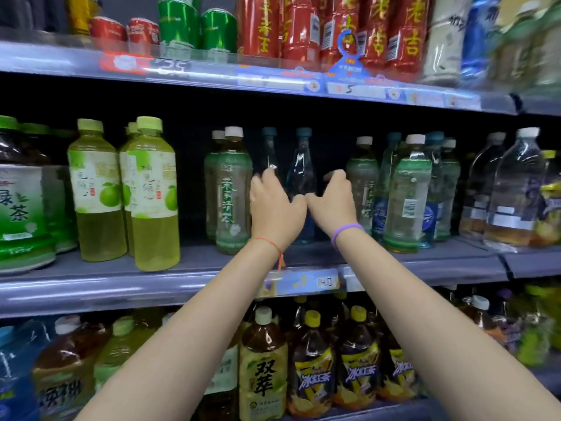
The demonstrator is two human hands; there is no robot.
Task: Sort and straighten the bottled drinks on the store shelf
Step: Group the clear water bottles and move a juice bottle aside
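Note:
On the middle shelf, two slim clear bottles with teal caps stand in a gap between green tea bottles. My left hand curls around the darker left bottle, hiding its lower body. My right hand curls around the blue bottle, thumb in front and fingers on its right side. The two thumbs touch in front of that bottle. Pale green tea bottles with white caps stand to the left and to the right.
Yellow-green juice bottles and large green tea bottles fill the left of the shelf. Clear bottles stand at the right. Red and green cans line the shelf above. Dark tea bottles crowd the shelf below.

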